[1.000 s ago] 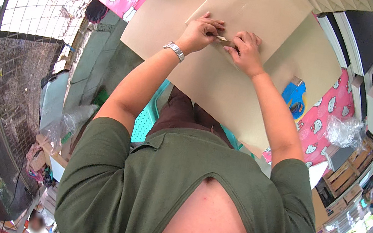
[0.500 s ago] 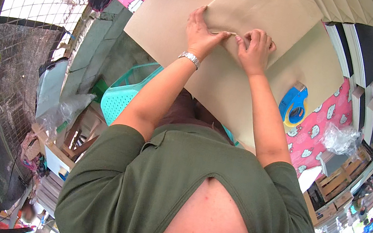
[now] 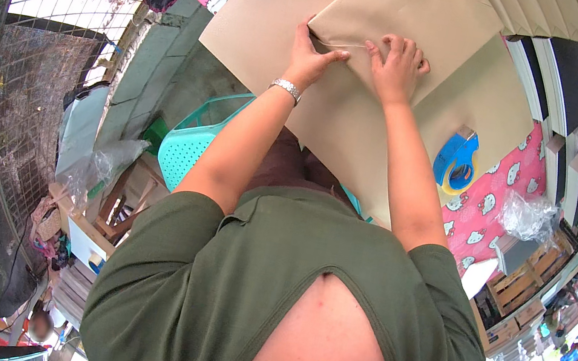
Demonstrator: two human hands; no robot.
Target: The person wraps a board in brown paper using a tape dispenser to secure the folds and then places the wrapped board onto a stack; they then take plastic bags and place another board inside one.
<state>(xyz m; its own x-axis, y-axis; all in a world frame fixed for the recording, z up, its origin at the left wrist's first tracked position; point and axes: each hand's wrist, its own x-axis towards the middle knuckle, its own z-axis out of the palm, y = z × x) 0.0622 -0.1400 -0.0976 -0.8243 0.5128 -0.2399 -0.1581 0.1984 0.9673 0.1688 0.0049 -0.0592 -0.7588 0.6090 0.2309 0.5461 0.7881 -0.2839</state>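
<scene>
A smaller brown paper piece (image 3: 438,18), with layered edges, lies over a large flat brown sheet (image 3: 256,10). At its near left corner is my left hand (image 3: 308,57), wearing a metal watch; its thumb and fingers are spread apart around a dark gap between the layers. The other fingertips are partly hidden. My right hand (image 3: 398,69) rests a little farther right along the same edge, fingers curled and thumb pinching the paper's rim. A thin pale line of edge runs between the two hands. To the right, a blue tape dispenser (image 3: 455,162) with a yellowish roll rests on the brown sheet.
Pink patterned cover (image 3: 485,221) shows beyond the sheets. Crumpled clear plastic (image 3: 528,214) lies at the right near stacked dark and white boards (image 3: 576,83). Pleated brown paper (image 3: 546,13) is at the far right. A turquoise plastic chair (image 3: 192,145) stands left of me.
My left hand has shifted slightly left, its thumb coming away from my right thumb. The gap at the paper's corner has widened and shows dark. My right hand stays nearly in place.
</scene>
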